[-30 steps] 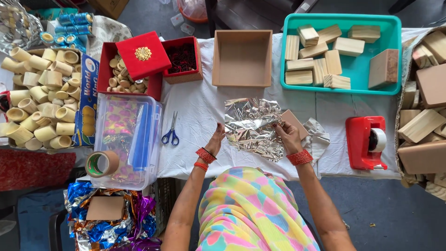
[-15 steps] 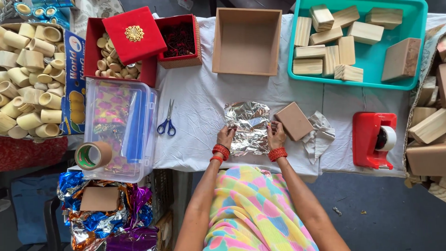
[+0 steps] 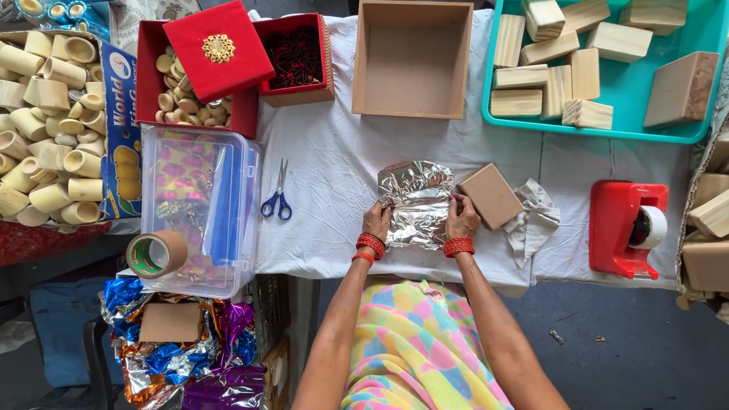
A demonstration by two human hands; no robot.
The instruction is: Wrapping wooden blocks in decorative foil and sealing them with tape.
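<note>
Silver foil sheet (image 3: pixel 416 203), crumpled, lies on the white-covered tabletop (image 3: pixel 334 163) near its front edge, w/ both hands on it. Left hand (image 3: pixel 377 220) pinches the foil's left edge, fingers together on it; right hand (image 3: pixel 460 219) grips the right edge the same way, fingers clamped on the foil. Red bangles on both wrists. Brown flat block (image 3: pixel 492 196) sits just beside the right hand, touching the foil's right side, w/ a scrap of pale cloth (image 3: pixel 535 216) next to it. Blue-handled scissors (image 3: pixel 278 193) lie left of the foil, apart from it. Further left: clear plastic bin (image 3: pixel 201 209) w/ a roll of brown tape (image 3: pixel 156 254) at its front corner. Red tape dispenser (image 3: pixel 626 228) is well to the right. At the back: open wooden box (image 3: pixel 412 59), teal tray (image 3: pixel 630 91) of wood blocks, red gift box (image 3: pixel 216 49) w/ gold ornament on its lid.
</note>
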